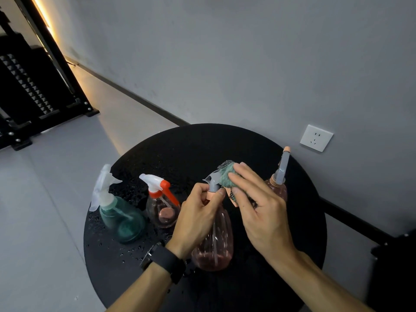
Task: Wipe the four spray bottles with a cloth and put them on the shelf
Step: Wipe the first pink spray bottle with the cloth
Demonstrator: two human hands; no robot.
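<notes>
Two bare forearms reach in from the bottom edge over a round black desk [191,140] dotted with water drops. On the left wrist sits a dark watch [165,258]. That left hand [198,218] has its grip closed around the neck of a pink bottle [213,244], thumb and fingertips pinching just under the grey spray head [213,180]; the bottle is near the middle of the desk, tilted a little, with some pink liquid in its base. Whether its base touches the desk or is lifted off it cannot be told. Over on the other side, the right hand [258,212] holds a green cloth [226,174] against the back of that spray head, fingers mostly straight and pressing the cloth on, thumb tucked below; a patch of checked fabric shows at the top of the cloth. Behind this hand a second pink bottle [278,186] with a grey head and peach tip stands near the right rim of the desk. To the left stand a clear bottle [163,210] with a red and white trigger and, just beside it, a teal bottle [122,219] with a frosted white trigger, close to the left rim. A white wall socket [316,138] sits on the grey wall beyond, and a black metal rack [33,86] stands on the floor at far left.
</notes>
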